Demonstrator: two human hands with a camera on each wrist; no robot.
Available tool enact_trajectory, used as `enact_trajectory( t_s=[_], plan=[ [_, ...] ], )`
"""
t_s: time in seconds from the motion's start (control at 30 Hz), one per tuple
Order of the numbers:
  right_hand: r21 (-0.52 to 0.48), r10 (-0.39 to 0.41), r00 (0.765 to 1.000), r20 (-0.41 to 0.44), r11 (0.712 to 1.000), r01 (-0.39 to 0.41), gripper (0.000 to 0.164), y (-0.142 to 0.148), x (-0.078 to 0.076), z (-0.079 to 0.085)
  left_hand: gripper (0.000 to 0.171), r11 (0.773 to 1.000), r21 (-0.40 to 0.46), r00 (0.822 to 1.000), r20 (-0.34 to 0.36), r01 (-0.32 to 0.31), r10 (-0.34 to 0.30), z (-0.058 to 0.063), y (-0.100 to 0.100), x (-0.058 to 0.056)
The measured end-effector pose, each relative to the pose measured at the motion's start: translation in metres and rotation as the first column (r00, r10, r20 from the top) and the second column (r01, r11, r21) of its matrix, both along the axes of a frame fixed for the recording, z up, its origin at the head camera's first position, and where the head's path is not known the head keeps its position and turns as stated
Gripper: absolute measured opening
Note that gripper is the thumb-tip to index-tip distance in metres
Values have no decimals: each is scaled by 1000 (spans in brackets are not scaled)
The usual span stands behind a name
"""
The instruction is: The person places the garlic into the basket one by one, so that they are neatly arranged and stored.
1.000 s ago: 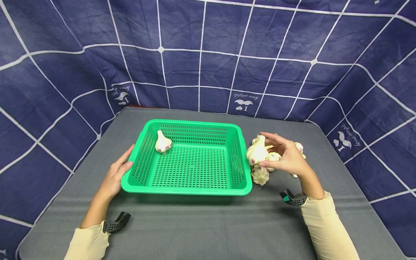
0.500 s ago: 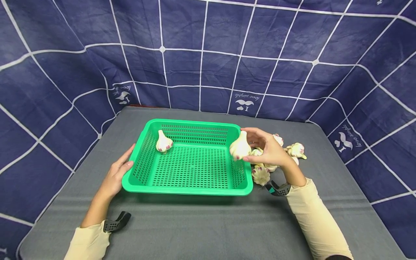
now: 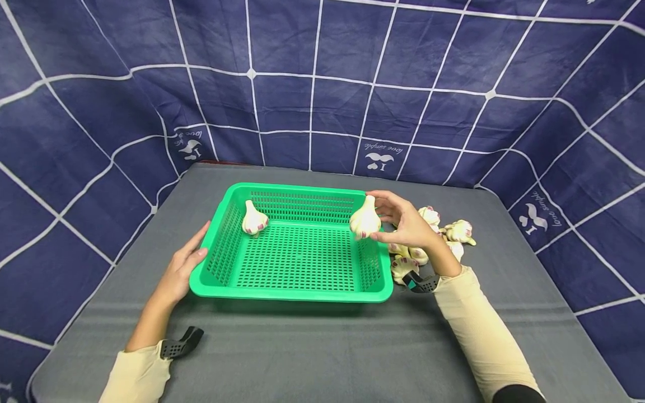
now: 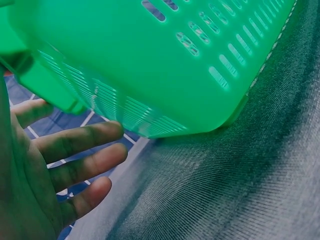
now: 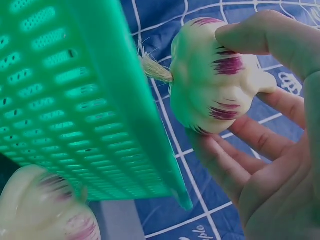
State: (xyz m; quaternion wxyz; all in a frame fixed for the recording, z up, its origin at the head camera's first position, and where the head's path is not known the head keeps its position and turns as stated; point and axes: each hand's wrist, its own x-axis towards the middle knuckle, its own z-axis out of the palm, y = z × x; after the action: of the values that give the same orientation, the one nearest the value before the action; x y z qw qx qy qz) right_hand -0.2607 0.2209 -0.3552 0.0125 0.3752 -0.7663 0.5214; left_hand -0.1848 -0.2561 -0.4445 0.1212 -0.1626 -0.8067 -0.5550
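A garlic bulb (image 3: 365, 218) with purple streaks is pinched between the thumb and fingers of my right hand (image 3: 403, 223), above the right end of a green plastic basket (image 3: 297, 296). In the right wrist view the bulb (image 5: 210, 75) shows its root tuft towards the basket wall (image 5: 135, 90). Inside the basket, another garlic bulb (image 3: 255, 219) lies near the left wall. My left hand (image 3: 178, 272) is at the basket's left side; in the left wrist view its fingers (image 4: 90, 162) are spread and fairly straight outside the wall. The left thumb is mostly hidden there.
Several garlic bulbs (image 3: 458, 230) lie in a group right of the basket, partly behind my right hand and wrist. A grey cloth (image 3: 302, 352) covers the table. Blue curtain with white lines (image 3: 337, 106) surrounds the back and sides.
My right hand has carried the garlic bulb left from over the group of bulbs to above the basket's right end, slightly farther back. The left hand and basket stay in place.
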Motion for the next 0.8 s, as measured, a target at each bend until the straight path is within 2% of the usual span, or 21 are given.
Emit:
enact_trajectory(
  t_s=[0.33,0.6,0.8],
  plan=[
    [4,60,998,16,998,-60,77,-11,-11,7,49,1000,-3,1000,-11,-6,6,0,0,1],
    [7,56,998,-11,998,-56,76,-24,-17,18,49,1000,1,1000,-11,-2,2,0,0,1],
    [22,46,999,26,999,-46,76,-37,-22,24,49,1000,14,1000,-18,16,-15,-2,0,0]
  ],
)
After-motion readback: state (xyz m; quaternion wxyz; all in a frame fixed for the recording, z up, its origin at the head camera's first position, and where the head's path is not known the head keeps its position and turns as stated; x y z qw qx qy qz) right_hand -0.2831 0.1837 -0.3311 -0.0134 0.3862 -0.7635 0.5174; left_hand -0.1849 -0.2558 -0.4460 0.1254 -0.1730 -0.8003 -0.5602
